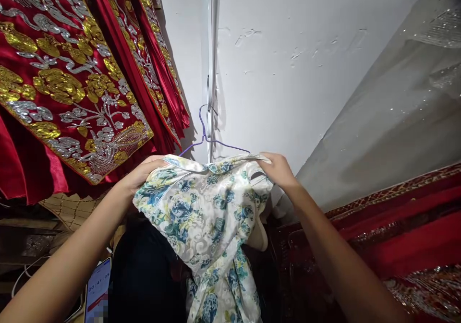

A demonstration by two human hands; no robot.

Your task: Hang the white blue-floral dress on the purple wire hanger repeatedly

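A white garment with blue, green and yellow flowers [209, 217] hangs between my two hands, its lower part gathered and drooping. My left hand [146, 172] grips its left shoulder edge. The right shoulder edge is pinched in my right hand [277, 167], beside a dark opening in the cloth. A purple wire hanger [230, 145] shows above the garment's top edge, its hook up near the strip on the wall. The hanger's lower part is hidden behind the cloth, and I cannot tell whether its hook rests on anything.
Red embroidered garments with gold and silver patterns [65, 88] hang at the left. A sheer, glittering grey fabric [378, 102] and red beaded cloth [403, 232] are on the right. A phone [97, 289] showing a timer lies at lower left. Behind stands a white wall [273, 97].
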